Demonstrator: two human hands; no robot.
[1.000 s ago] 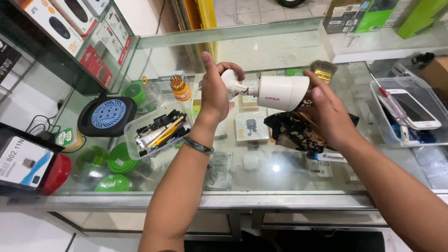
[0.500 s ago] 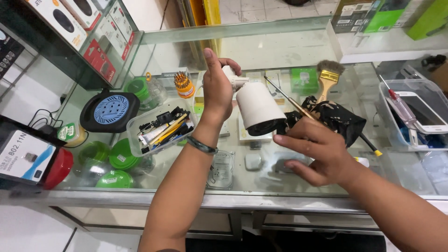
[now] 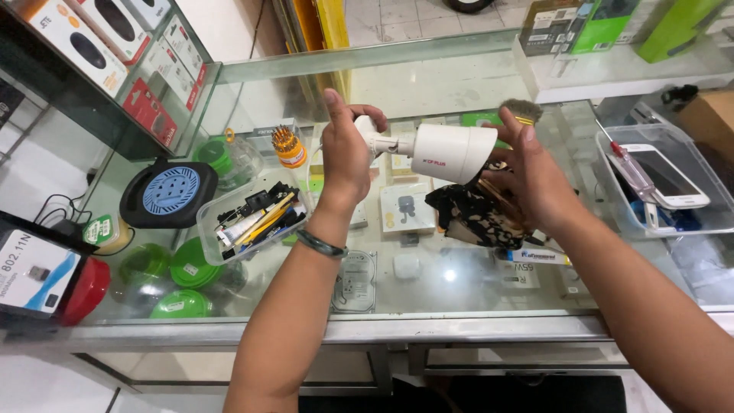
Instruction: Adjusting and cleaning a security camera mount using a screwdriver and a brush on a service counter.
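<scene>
At frame centre, the left hand (image 3: 345,157) grips the white camera's (image 3: 451,151) mount while the right hand (image 3: 535,176) clutches a patterned cloth (image 3: 470,214) and brush (image 3: 520,109).

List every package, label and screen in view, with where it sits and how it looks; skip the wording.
Boxed goods: shelf at top left, white, black and red cartons.
White box: left edge, beside a red lid, pictures a small dongle.
Phone: clear tray on the right, white body, blank pale screen.
Green boxes: top right shelf.
Small red label: side of the white camera that the left hand and right hand hold.
</scene>
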